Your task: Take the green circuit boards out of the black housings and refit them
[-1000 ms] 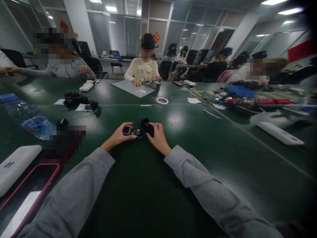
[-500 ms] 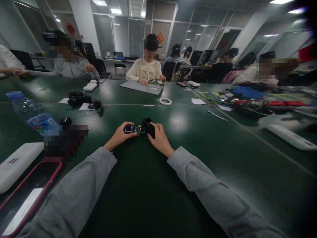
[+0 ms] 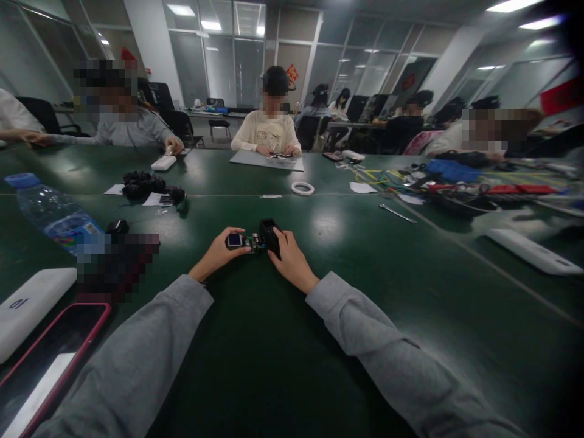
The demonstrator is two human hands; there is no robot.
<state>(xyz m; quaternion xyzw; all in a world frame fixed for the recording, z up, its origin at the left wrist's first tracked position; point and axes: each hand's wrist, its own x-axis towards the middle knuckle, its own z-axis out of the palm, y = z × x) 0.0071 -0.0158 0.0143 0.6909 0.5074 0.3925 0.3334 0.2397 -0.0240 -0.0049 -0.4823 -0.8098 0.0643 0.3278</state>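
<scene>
My left hand grips a small square module with a dark screen, thumb below it and fingers over its far edge. A green circuit board lies between my two hands, beside the module. My right hand is closed round a black housing at the board's right end. The housing has an open recess facing up. Whether the board is joined to the housing is too small to tell. Both hands are just above the green table.
A water bottle, white power bank and red-edged phone lie left. Ahead are a white ring and a person at a grey board. Cables, a wrench and a white device lie right.
The view has shifted slightly. My right fingers have moved a little on the black housing. Across the table, the person's hands have come together over the grey board; another person's hand has lowered to a white object.
</scene>
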